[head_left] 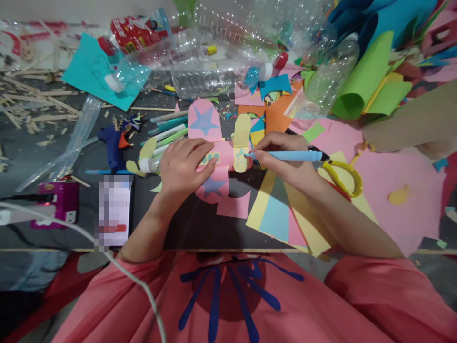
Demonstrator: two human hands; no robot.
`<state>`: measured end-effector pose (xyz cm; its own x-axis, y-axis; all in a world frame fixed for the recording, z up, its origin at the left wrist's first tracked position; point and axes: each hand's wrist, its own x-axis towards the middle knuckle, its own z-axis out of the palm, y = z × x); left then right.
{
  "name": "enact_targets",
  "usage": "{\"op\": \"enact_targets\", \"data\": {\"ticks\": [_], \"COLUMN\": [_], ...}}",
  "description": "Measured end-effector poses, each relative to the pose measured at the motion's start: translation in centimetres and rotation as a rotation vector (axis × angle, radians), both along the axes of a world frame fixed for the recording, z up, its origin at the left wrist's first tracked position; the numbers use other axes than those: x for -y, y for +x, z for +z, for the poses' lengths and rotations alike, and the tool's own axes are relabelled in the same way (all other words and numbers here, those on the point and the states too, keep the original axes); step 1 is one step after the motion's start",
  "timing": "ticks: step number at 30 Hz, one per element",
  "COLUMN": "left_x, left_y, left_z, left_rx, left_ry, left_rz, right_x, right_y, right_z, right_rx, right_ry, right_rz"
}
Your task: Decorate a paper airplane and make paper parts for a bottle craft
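A paper-covered bottle plane [226, 155] lies on the dark table in front of me. Its pink wings [203, 119] carry blue stars, and a clear bottle neck with a white cap [144, 165] points left beside yellow paper propeller blades. My left hand [187, 164] presses over the pink body, its fingers and thumb spread on either side of a small yellow patch. My right hand [282, 155] grips a light blue marker [294, 156], whose tip touches a blue-outlined star on the yellow tail piece [241, 159]. The marker's black end points right.
Yellow-handled scissors [344, 178] and paper sheets [274, 209] lie under and beside my right forearm. Several markers [171, 128] are behind my left hand. A blue glue gun [112, 143], a phone [116, 209] and a purple box [59, 205] stand left. Plastic bottles [214, 76] crowd the back.
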<state>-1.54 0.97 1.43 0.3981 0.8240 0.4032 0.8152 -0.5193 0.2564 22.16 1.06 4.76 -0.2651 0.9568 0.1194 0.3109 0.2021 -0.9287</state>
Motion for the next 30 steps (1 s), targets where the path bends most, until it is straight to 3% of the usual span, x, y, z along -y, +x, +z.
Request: {"op": "enact_targets", "data": {"ticks": [30], "left_x": [-0.08], "left_y": [-0.12], "left_z": [-0.3], "left_rx": [0.021], "left_ry": [0.038], "left_rz": [-0.019], "right_x": [-0.14], "right_y": [0.31], "right_z": [-0.14], "right_rx": [0.025], "right_ry": [0.015], "right_rz": [0.006]}}
